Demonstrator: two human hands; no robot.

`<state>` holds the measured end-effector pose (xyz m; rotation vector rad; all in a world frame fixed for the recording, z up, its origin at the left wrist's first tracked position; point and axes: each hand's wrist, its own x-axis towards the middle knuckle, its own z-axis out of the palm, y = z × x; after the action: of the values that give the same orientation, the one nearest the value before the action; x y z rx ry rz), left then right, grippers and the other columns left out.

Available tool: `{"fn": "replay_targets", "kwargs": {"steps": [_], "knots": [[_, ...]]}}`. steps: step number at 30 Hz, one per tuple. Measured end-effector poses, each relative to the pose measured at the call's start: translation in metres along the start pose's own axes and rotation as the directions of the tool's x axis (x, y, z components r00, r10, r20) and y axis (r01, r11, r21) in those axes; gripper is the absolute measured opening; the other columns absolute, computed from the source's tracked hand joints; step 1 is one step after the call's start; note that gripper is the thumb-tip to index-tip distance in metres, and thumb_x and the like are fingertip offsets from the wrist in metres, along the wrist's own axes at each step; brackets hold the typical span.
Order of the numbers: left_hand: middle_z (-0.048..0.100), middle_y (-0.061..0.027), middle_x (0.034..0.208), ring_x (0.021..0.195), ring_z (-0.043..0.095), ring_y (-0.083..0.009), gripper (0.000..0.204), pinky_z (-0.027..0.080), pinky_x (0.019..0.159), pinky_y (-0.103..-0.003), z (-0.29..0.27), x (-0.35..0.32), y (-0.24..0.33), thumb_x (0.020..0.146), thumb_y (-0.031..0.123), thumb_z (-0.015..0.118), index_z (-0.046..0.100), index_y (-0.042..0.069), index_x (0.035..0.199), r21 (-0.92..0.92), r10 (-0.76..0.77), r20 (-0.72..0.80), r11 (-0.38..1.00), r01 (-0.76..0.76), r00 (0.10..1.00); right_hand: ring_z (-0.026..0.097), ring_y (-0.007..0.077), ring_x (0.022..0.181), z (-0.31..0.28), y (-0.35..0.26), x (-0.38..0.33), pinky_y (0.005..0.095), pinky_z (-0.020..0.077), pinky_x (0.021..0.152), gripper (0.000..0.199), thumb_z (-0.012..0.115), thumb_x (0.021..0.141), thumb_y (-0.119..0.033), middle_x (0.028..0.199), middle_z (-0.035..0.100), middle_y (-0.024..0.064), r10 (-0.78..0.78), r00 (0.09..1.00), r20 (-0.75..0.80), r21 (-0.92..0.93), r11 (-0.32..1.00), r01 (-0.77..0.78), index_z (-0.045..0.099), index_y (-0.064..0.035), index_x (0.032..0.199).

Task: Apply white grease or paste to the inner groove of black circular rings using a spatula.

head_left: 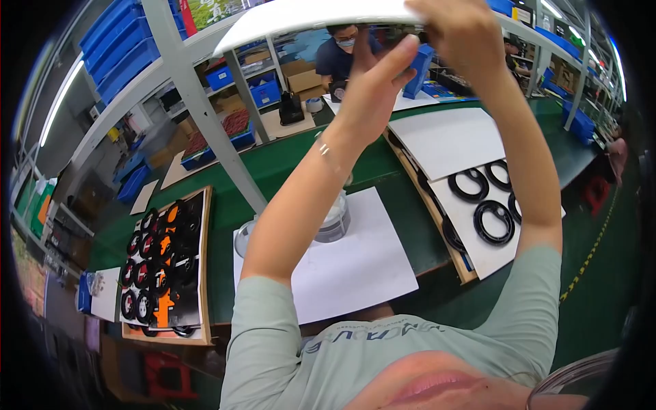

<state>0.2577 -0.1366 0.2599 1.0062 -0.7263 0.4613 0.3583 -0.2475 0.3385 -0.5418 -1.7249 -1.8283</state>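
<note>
A broad, thin white sheet with a plain, smooth face is raised well clear of the green tabletop — its near edge shows as a shallow arc running to a pointed corner at the left, though whether the sheet itself bends is unclear. Its right end meets the right hand high above the tabletop, while the left hand is raised just beneath the edge — contact there is unclear — and the sheet's far part is cut off from view.
</note>
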Motion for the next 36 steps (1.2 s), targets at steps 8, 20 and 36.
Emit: {"fn": "replay_targets", "kwargs": {"steps": [8, 20, 36], "knots": [[0.05, -0.01, 0.123, 0.111, 0.049, -0.0189, 0.04, 0.04, 0.093, -0.032, 0.009, -0.216, 0.007, 0.086, 0.001, 0.056, 0.045, 0.0, 0.124, -0.051, -0.203, -0.395, 0.979, 0.199, 0.896, 0.044, 0.024, 0.121, -0.119, -0.181, 0.012, 0.0374, 0.0305, 0.102, 0.051, 0.054, 0.087, -0.038, 0.129, 0.049, 0.0099, 0.842, 0.369, 0.394, -0.408, 0.52, -0.75, 0.048, -0.0061, 0.127], [0.055, -0.0087, 0.111, 0.104, 0.054, -0.0194, 0.035, 0.047, 0.088, -0.034, 0.019, -0.186, -0.045, 0.089, 0.016, 0.056, 0.045, 0.0, 0.118, -0.281, -0.614, -0.247, 0.785, 0.551, 0.749, 0.052, 0.0068, 0.062, -0.256, -0.177, -0.028, 0.0194, 0.0428, 0.054, 0.048, 0.063, 0.077, 0.002, 0.074, 0.054, 0.0015, 0.902, 0.261, -0.343, -0.495, 0.062, -0.866, 0.044, -0.0047, 0.121], [0.059, -0.0027, 0.059, 0.05, 0.055, -0.0082, 0.029, 0.044, 0.045, -0.021, -0.017, -0.163, -0.232, 0.078, 0.025, 0.069, 0.06, 0.002, 0.063, 0.547, -0.794, -0.279, 0.33, 0.769, 0.539, 0.06, 0.0261, 0.085, -0.417, -0.244, -0.208, 0.0345, 0.0474, 0.078, 0.047, 0.066, 0.075, -0.033, 0.092, 0.062, 0.0137, 0.857, -0.377, -0.35, -0.922, -0.386, -0.023, 0.058, -0.0152, 0.118]]}}
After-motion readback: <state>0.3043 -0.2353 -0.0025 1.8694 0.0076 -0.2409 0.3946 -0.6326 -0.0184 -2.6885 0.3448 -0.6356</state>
